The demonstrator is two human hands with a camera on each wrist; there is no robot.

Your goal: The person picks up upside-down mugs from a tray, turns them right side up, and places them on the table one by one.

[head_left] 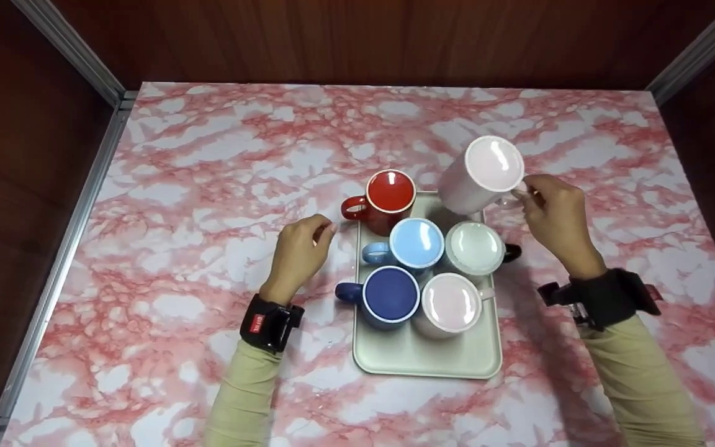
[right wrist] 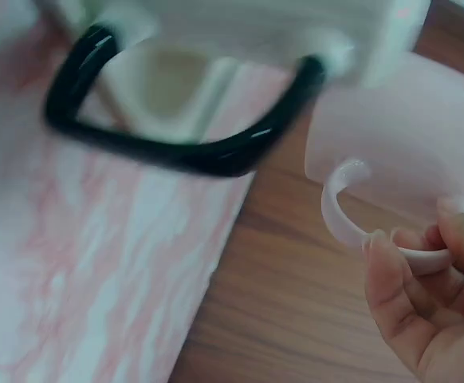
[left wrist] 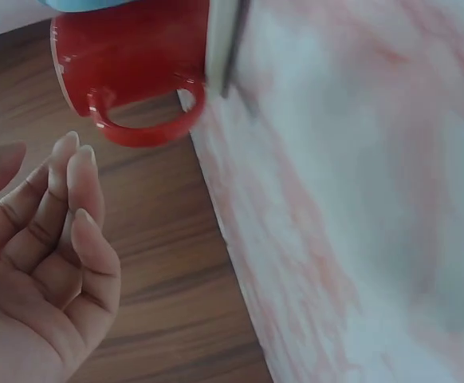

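Note:
My right hand [head_left: 557, 214] pinches the handle of a pale pink mug [head_left: 472, 177] over the far right corner of the tray [head_left: 426, 360]. In the right wrist view, thumb and fingers grip the pink handle [right wrist: 340, 215]. My left hand [head_left: 301, 248] holds nothing, its fingers loosely curled, left of the tray and near the red mug [head_left: 388, 202]. In the left wrist view, the red handle [left wrist: 148, 134] lies just beyond the fingertips [left wrist: 84, 159]. The red mug stands at the tray's far left, handle pointing left.
On the tray also stand a light blue mug [head_left: 416, 243], a white mug [head_left: 474, 248] with a black handle [head_left: 512, 252], a dark blue mug [head_left: 391, 295] and another pale pink mug [head_left: 452, 304]. Dark wooden panels [head_left: 357, 40] wall the marbled table [head_left: 208, 186].

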